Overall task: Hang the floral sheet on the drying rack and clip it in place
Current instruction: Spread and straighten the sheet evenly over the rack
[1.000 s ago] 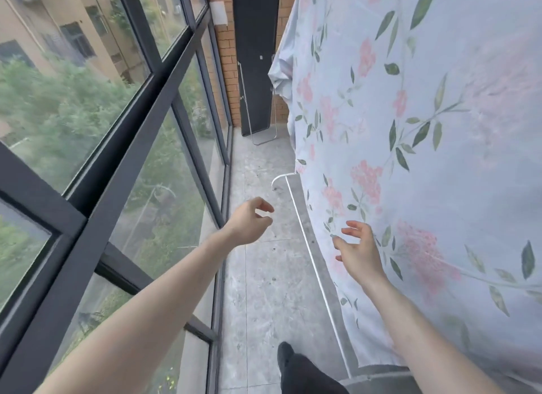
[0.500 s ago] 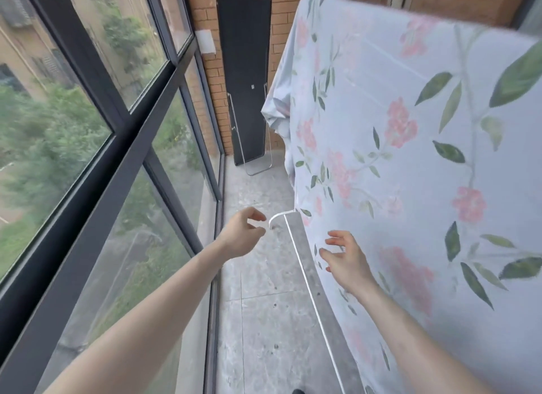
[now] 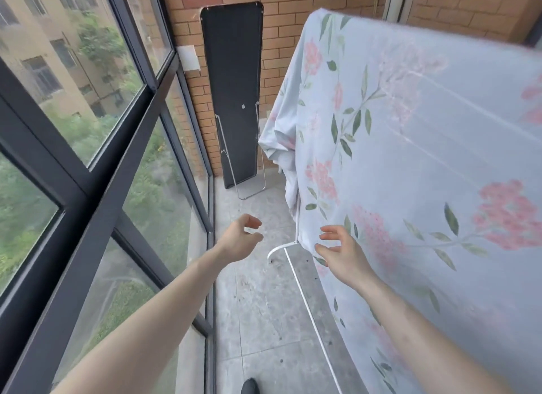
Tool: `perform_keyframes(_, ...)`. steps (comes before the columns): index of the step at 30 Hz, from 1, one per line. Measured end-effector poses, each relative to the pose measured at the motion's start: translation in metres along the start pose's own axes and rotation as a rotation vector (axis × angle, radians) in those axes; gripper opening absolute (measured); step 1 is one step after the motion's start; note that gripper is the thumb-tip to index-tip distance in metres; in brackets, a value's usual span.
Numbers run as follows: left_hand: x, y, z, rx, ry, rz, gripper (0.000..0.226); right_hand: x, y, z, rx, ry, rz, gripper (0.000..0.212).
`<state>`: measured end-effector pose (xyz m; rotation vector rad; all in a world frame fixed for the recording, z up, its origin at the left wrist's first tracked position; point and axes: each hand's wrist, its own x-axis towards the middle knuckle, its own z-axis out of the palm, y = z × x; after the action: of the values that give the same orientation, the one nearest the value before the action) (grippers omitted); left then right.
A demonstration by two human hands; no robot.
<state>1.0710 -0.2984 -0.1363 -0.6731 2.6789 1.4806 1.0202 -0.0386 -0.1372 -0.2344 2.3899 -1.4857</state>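
The pale blue floral sheet [image 3: 410,147] hangs draped over the drying rack and fills the right side of the view. Only the rack's white foot and lower rail [image 3: 293,264] show beneath the cloth; its top is hidden by the sheet. My right hand [image 3: 341,254] hovers beside the sheet's lower left edge with loosely curled fingers, holding nothing. My left hand [image 3: 242,238] is stretched out over the floor to the left of the rack, fingers relaxed and empty. No clip is visible.
A black-framed window wall [image 3: 96,188] runs along the left. A dark folded board on a white wire stand [image 3: 234,100] leans against the brick wall at the far end. Grey floor tiles [image 3: 258,305] form a narrow aisle between window and rack. A dark shoe tip [image 3: 250,386] shows at the bottom.
The view has tilted upward, showing more of the brick wall and the sheet's top. Both hands stay extended and empty, the right one still near the sheet's edge.
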Motion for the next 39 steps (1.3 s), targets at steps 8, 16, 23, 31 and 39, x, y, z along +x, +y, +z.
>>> perform_keyframes(8,0.161,0.018,-0.031,-0.111,-0.075,-0.049,0.028,0.096,-0.025,0.033,0.006,0.053,0.07,0.035)
perform_keyframes(16,0.276,0.054,-0.024,-0.281,-0.088,-0.131,0.035,0.188,-0.031,0.038,0.094,0.063,0.174,0.031)
perform_keyframes(23,0.357,0.078,-0.013,-0.366,-0.143,-0.155,0.049,0.255,-0.051,0.058,0.206,0.035,0.261,0.042)
perform_keyframes(31,0.454,0.114,0.0,-0.559,-0.256,-0.243,0.043,0.325,-0.074,0.076,0.205,0.134,0.297,0.041)
perform_keyframes(39,0.477,0.119,-0.053,-0.557,-0.031,0.064,0.037,0.373,-0.073,0.114,-0.099,0.447,0.122,0.077)
